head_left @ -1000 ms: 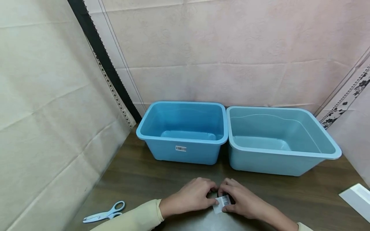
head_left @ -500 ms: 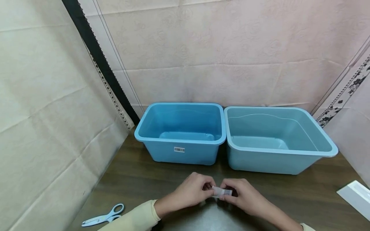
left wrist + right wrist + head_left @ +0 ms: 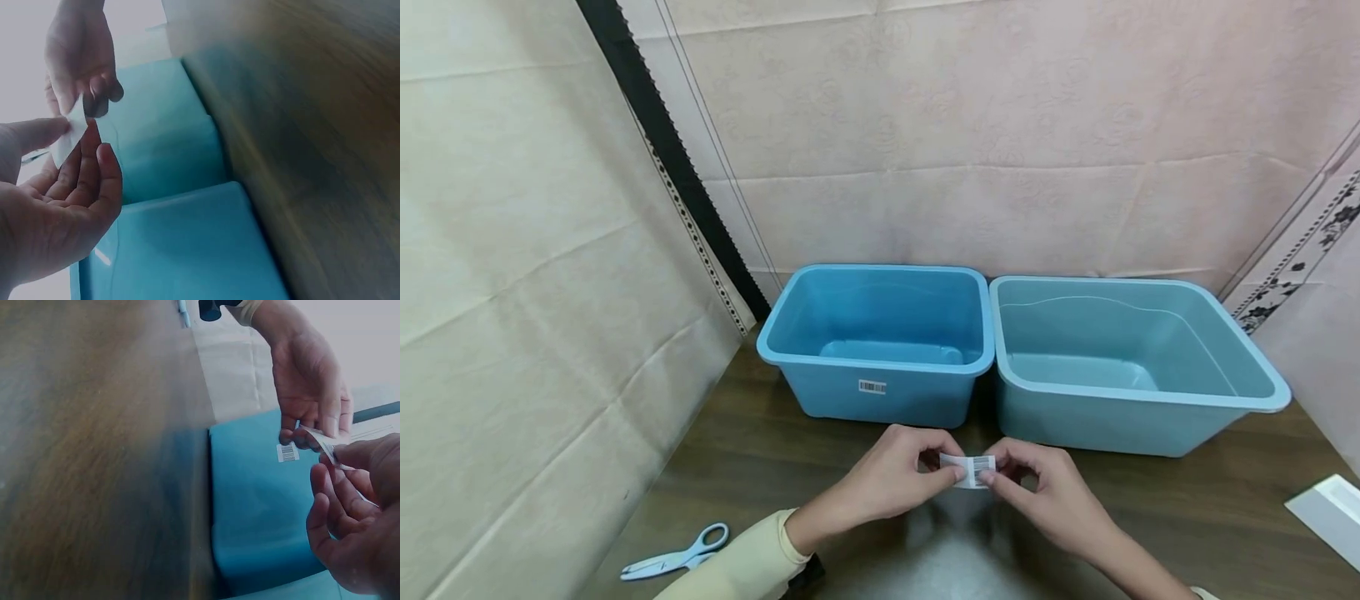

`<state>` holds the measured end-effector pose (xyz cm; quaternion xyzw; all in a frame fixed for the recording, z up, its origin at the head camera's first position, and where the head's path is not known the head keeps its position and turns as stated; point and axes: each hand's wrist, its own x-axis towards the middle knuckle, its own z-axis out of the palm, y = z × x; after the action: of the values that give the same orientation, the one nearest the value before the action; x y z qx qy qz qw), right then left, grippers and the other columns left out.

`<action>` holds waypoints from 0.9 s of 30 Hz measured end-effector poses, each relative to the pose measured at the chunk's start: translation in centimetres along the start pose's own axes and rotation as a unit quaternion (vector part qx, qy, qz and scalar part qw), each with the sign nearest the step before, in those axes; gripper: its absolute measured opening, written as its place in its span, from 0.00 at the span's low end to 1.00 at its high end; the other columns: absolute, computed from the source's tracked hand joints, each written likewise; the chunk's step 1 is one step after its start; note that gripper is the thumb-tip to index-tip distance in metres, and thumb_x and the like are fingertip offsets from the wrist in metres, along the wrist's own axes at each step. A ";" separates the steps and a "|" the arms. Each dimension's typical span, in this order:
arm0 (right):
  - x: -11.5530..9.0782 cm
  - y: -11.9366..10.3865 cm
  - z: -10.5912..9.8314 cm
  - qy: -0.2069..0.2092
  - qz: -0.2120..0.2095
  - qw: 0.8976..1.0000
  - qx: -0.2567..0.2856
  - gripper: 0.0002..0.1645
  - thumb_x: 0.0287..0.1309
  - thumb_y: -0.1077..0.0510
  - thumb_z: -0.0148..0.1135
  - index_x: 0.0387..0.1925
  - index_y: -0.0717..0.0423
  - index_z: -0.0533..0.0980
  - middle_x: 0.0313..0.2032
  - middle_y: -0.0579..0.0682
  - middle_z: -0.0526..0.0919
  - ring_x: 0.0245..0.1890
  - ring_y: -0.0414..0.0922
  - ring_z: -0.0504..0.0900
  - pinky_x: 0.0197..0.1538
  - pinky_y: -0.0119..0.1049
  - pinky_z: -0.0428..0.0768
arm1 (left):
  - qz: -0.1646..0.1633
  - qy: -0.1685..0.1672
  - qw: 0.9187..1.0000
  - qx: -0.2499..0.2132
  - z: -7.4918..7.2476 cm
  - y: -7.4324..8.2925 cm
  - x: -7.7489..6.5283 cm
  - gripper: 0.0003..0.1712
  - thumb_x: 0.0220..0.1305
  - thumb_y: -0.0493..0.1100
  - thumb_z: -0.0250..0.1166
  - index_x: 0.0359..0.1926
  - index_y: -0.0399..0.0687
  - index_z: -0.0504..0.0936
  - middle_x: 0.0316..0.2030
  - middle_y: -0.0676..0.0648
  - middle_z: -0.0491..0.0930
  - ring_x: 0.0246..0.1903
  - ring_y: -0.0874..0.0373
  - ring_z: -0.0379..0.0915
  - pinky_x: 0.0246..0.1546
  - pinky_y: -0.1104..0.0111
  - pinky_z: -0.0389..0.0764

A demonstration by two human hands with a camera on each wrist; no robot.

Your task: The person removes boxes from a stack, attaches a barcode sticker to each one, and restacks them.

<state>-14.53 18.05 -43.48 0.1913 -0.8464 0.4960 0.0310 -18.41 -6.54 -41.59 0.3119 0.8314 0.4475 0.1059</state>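
Note:
Between both hands is a small white barcode sticker (image 3: 967, 471), held above the table in front of the two tubs. My left hand (image 3: 901, 473) pinches its left end between thumb and fingers. The right hand (image 3: 1045, 492) pinches its right end, where the printed bars show. In the left wrist view the sticker (image 3: 70, 134) appears as a pale, blank strip spanning both hands. A blue tub (image 3: 880, 392) bears a similar barcode label (image 3: 872, 387) on its front wall. To its right stands a paler blue-green tub (image 3: 1097, 421) with a plain front.
Light-blue scissors (image 3: 677, 557) lie on the wooden table (image 3: 737, 475) at the front left, near the left sleeve (image 3: 745, 562). A white flat piece (image 3: 1330, 517) lies at the right edge. Pale cloth (image 3: 1000, 150) hangs behind the tubs and along the sides.
Both hands have risen and moved forward toward the tubs with the sticker. The sticker has turned from tilted, then foreshortened, to stretched level with its printed face toward the head camera.

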 end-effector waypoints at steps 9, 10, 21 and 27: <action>0.0 -0.2 1.4 0.175 -0.086 0.974 -0.118 0.25 0.52 0.59 0.84 0.49 0.38 0.81 0.43 0.34 0.83 0.39 0.36 0.82 0.38 0.27 0.85 | 0.008 0.037 0.999 -0.017 0.2 0.6 0.2 0.05 0.73 0.51 0.69 0.45 0.62 0.90 0.36 0.61 0.87 0.32 0.69 0.77 0.31 0.73 0.81; 0.0 -0.1 1.5 0.173 -0.088 0.975 -0.110 0.25 0.53 0.60 0.83 0.49 0.38 0.82 0.44 0.34 0.84 0.39 0.36 0.83 0.37 0.28 0.86 | 0.010 0.041 0.999 -0.018 0.2 0.6 0.3 0.06 0.73 0.52 0.70 0.45 0.61 0.90 0.36 0.61 0.88 0.32 0.69 0.77 0.32 0.73 0.82; -0.5 0.3 2.2 0.150 -0.088 0.984 -0.049 0.21 0.58 0.59 0.80 0.52 0.39 0.85 0.44 0.37 0.90 0.37 0.33 0.86 0.35 0.29 0.86 | 0.043 0.058 0.997 -0.007 0.6 0.4 0.5 0.08 0.72 0.50 0.71 0.45 0.58 0.93 0.40 0.61 0.91 0.32 0.73 0.77 0.32 0.73 0.84; -0.3 0.6 2.5 0.121 -0.081 0.989 -0.008 0.17 0.64 0.56 0.75 0.53 0.38 0.85 0.46 0.37 0.90 0.38 0.34 0.88 0.37 0.33 0.89 | 0.040 0.066 0.997 0.001 0.7 0.2 0.3 0.07 0.70 0.49 0.72 0.45 0.57 0.93 0.41 0.60 0.91 0.33 0.72 0.78 0.32 0.73 0.84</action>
<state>-14.17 16.31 -45.33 0.1974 -0.8221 0.5046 0.1746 -18.26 -5.78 -41.74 0.3147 0.8238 0.4705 0.0323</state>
